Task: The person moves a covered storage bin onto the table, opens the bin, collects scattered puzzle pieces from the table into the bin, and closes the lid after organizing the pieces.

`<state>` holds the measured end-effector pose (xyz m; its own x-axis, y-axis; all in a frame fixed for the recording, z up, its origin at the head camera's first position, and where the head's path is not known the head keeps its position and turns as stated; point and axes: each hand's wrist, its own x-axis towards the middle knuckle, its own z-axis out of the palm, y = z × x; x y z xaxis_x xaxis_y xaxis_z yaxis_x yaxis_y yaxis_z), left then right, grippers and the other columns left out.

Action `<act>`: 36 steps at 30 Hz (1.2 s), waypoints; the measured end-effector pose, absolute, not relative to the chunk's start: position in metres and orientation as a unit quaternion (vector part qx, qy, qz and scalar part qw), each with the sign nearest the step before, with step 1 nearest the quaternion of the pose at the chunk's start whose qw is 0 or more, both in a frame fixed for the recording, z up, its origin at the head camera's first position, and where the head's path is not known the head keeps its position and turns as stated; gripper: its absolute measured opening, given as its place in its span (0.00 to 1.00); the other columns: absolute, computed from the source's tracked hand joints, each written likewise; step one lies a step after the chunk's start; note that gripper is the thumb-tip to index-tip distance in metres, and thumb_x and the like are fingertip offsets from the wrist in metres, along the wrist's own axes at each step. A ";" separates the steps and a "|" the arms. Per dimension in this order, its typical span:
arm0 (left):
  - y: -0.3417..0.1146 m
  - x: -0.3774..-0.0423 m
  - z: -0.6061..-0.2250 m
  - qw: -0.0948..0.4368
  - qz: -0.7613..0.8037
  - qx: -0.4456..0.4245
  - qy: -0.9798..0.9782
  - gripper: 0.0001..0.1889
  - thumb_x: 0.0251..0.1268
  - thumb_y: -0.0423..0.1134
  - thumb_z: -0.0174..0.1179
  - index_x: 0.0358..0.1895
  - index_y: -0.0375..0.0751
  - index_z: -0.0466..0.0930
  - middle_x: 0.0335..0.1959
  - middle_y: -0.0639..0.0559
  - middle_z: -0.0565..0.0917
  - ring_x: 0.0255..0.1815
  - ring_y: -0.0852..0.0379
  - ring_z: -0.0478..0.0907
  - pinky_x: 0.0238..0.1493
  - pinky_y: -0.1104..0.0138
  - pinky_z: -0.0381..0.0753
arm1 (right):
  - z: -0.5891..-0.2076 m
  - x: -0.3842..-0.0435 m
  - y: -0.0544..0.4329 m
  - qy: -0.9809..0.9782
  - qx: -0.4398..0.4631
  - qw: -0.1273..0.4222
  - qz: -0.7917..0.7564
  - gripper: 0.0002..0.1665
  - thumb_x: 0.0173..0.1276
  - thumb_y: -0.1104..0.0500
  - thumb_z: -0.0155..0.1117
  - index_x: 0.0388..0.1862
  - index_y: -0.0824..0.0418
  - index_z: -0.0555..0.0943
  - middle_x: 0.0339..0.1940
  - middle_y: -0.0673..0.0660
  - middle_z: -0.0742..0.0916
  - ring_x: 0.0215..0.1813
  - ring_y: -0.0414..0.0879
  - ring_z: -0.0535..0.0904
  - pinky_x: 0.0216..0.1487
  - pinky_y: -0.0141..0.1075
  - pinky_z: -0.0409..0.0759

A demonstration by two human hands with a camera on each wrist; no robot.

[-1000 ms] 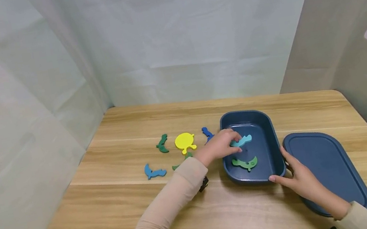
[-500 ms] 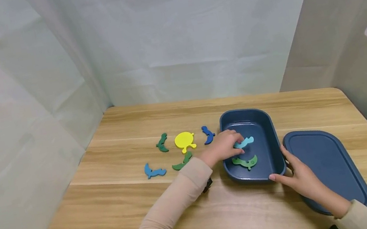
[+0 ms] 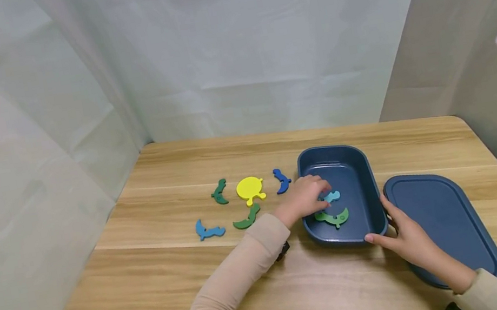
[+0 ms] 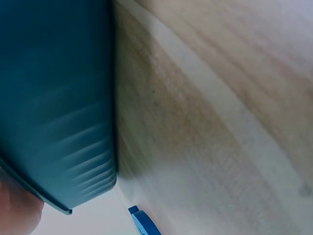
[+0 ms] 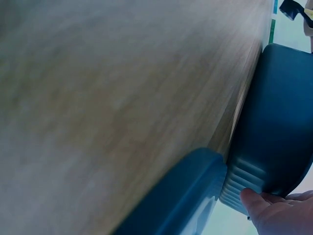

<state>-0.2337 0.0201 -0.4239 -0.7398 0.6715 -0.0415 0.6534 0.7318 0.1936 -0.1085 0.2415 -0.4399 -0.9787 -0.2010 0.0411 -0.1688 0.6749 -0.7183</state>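
Note:
Reaching into the dark blue box (image 3: 335,156) in the head view, my left hand (image 3: 305,196) pinches a light blue curved toy piece (image 3: 333,196), mostly hidden by the fingers. Just in front of it a green curved piece (image 3: 336,218) lies on the box floor. My right hand (image 3: 411,240) grips the front right corner of the box, thumb at the front rim and fingers along the right side. In the right wrist view the thumb (image 5: 254,203) presses on the box's outer wall (image 5: 279,127). Little of the left hand shows in its own wrist view.
A dark blue lid (image 3: 442,221) lies right of the box, under the right forearm. Left of the box are a yellow round piece (image 3: 250,190), a dark blue piece (image 3: 282,180), green pieces (image 3: 219,192) and a blue piece (image 3: 209,230).
The light blue piece has shifted slightly toward the green piece and turned a little, with more of it now behind my left fingers. My right hand has stayed on the box corner.

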 end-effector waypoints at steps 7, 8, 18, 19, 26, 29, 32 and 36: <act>0.018 -0.233 -0.424 0.051 0.096 0.360 0.927 0.19 0.61 0.49 0.64 0.53 0.48 0.80 0.47 0.56 0.81 0.49 0.59 0.75 0.53 0.68 0.73 | -0.440 -0.109 0.241 0.914 -0.104 0.014 -0.392 0.60 0.58 0.53 0.72 0.74 0.74 0.44 0.71 0.78 0.57 0.66 0.75 0.61 0.57 0.59 0.70; 0.018 -0.233 -0.423 0.052 0.097 0.360 0.926 0.19 0.61 0.49 0.64 0.54 0.48 0.80 0.47 0.56 0.81 0.49 0.59 0.75 0.53 0.68 0.73 | -0.440 -0.109 0.241 0.914 -0.104 0.015 -0.392 0.60 0.58 0.53 0.72 0.74 0.74 0.44 0.71 0.78 0.57 0.66 0.75 0.61 0.57 0.59 0.70; 0.017 -0.233 -0.422 0.053 0.125 0.355 0.925 0.19 0.62 0.48 0.63 0.55 0.47 0.79 0.49 0.55 0.81 0.50 0.59 0.75 0.53 0.68 0.74 | -0.439 -0.109 0.240 0.912 -0.105 0.013 -0.396 0.60 0.58 0.53 0.72 0.74 0.74 0.44 0.71 0.78 0.57 0.67 0.75 0.60 0.58 0.59 0.69; 0.016 -0.233 -0.423 0.054 0.130 0.355 0.924 0.19 0.62 0.48 0.62 0.55 0.47 0.79 0.49 0.55 0.81 0.50 0.59 0.75 0.53 0.68 0.74 | -0.439 -0.109 0.240 0.912 -0.105 0.013 -0.397 0.60 0.58 0.53 0.71 0.74 0.74 0.44 0.71 0.78 0.57 0.67 0.75 0.60 0.58 0.59 0.69; 0.014 -0.232 -0.422 0.062 0.171 0.356 0.917 0.19 0.64 0.49 0.61 0.55 0.46 0.79 0.49 0.54 0.80 0.51 0.58 0.74 0.52 0.69 0.73 | -0.439 -0.108 0.241 0.913 -0.102 0.019 -0.394 0.60 0.58 0.52 0.71 0.74 0.74 0.43 0.71 0.78 0.57 0.66 0.75 0.60 0.57 0.59 0.70; 0.013 -0.233 -0.422 0.057 0.193 0.358 0.912 0.18 0.65 0.47 0.60 0.55 0.44 0.78 0.50 0.53 0.80 0.52 0.58 0.73 0.54 0.69 0.73 | -0.439 -0.108 0.241 0.914 -0.101 0.019 -0.392 0.60 0.58 0.52 0.72 0.74 0.74 0.44 0.71 0.78 0.57 0.66 0.75 0.61 0.57 0.60 0.70; 0.010 -0.234 -0.421 0.055 0.213 0.358 0.907 0.19 0.66 0.46 0.59 0.56 0.43 0.77 0.51 0.52 0.79 0.54 0.57 0.73 0.56 0.68 0.72 | -0.438 -0.108 0.241 0.914 -0.101 0.020 -0.393 0.60 0.58 0.52 0.72 0.74 0.74 0.44 0.71 0.78 0.57 0.66 0.75 0.61 0.57 0.59 0.70; 0.006 -0.235 -0.415 0.058 0.237 0.352 0.904 0.19 0.67 0.45 0.58 0.58 0.42 0.76 0.54 0.51 0.78 0.58 0.55 0.71 0.60 0.67 0.71 | -0.438 -0.108 0.241 0.915 -0.100 0.020 -0.391 0.60 0.58 0.52 0.71 0.74 0.74 0.44 0.71 0.79 0.57 0.66 0.75 0.61 0.57 0.59 0.70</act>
